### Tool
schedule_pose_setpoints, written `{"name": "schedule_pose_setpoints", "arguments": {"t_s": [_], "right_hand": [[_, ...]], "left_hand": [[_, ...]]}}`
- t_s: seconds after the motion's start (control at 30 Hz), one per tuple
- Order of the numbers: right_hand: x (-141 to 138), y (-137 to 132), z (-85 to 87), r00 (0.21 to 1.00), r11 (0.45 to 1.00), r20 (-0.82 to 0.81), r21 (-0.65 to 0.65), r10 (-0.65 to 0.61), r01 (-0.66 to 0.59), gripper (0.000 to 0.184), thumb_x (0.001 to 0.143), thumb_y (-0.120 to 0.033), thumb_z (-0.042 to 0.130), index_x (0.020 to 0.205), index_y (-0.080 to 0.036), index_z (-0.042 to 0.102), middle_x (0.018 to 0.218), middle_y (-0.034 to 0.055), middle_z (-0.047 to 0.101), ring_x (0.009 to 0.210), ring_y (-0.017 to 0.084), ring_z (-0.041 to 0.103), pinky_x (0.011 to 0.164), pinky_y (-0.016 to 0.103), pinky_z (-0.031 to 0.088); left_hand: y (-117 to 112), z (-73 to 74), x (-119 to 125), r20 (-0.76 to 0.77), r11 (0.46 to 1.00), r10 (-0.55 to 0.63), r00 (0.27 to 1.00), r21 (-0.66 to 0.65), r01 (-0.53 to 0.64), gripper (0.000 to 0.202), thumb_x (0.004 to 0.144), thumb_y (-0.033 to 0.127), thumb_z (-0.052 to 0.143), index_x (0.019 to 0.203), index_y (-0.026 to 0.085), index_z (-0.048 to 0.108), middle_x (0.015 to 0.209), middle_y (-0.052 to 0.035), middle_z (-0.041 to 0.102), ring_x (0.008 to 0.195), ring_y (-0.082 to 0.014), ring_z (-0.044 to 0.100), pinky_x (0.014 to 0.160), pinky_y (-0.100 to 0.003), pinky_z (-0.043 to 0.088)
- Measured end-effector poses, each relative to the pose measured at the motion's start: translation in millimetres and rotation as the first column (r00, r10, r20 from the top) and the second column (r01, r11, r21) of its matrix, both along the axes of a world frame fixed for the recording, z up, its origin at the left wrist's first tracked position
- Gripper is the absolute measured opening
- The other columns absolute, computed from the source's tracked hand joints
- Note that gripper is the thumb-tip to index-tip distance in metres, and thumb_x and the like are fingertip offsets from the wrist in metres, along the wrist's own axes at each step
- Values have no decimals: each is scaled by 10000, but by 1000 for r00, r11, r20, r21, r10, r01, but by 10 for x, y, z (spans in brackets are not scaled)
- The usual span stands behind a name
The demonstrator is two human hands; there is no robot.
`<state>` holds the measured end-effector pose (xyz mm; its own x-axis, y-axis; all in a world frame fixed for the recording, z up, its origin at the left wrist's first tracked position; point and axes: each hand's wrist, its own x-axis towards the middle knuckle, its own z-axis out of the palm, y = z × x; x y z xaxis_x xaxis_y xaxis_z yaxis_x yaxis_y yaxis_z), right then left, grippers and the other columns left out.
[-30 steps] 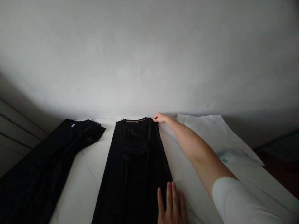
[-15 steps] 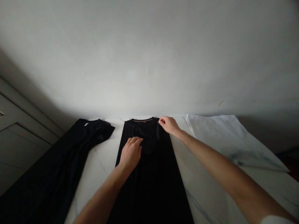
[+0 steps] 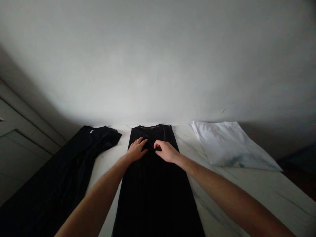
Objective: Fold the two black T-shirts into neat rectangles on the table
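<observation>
White marble counter (image 3: 247,194), far edge against wall (image 3: 158,65). Mid-counter, long black shirt (image 3: 153,197), collar (image 3: 149,126) at far edge, body running to near edge. Left of it, other black shirt (image 3: 61,171); right, folded white cloth (image 3: 229,144). Left hand (image 3: 135,150) and right hand (image 3: 166,150) close together, curled, pinching shirt cloth at chest. Shirt looks soft, light, floppy; best held by bunched chest cloth or collar.

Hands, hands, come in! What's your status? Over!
Left hand, right hand on black shirt near collar. Shirt lying flat on marble top. Second black shirt left, white cloth right, neither touching.
</observation>
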<state>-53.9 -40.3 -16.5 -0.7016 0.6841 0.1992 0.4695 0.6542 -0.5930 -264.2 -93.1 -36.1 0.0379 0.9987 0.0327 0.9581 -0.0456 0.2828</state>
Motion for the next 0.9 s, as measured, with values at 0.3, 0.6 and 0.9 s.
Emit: {"name": "schedule_pose_setpoints", "arguments": {"t_s": [0.3, 0.6, 0.9], "right_hand": [[201, -392, -198, 943, 919, 3, 222, 334, -326, 486, 860, -46, 521, 1306, -219, 607, 1262, 80, 682, 1200, 200, 612, 1054, 382, 487], [372, 898, -45, 903, 903, 100, 158, -417, 400, 317, 935, -265, 554, 1231, -200, 648, 1026, 85, 769, 950, 221, 705, 850, 323, 508], [317, 1878, -233, 864, 908, 283, 166, -417, 385, 188, 872, -328, 656, 1021, -257, 747, 1051, 41, 776, 971, 184, 691, 791, 246, 472]], "left_hand": [[26, 242, 40, -51, 977, -210, 976, 36, 212, 306, 768, 63, 512, 910, 247, 711, 1123, -54, 683, 1186, -229, 548, 1042, -370, 408], [565, 343, 10, -139, 1000, -10, 990, 18, 13, 255, 914, 313, 505, 1074, 222, 681, 1132, -92, 668, 1112, -250, 608, 926, -345, 469], [831, 237, 172, -159, 998, 50, 986, -28, -55, 98, 876, 303, 611, 915, 220, 646, 1065, -76, 687, 1097, -272, 613, 868, -359, 467]]}}
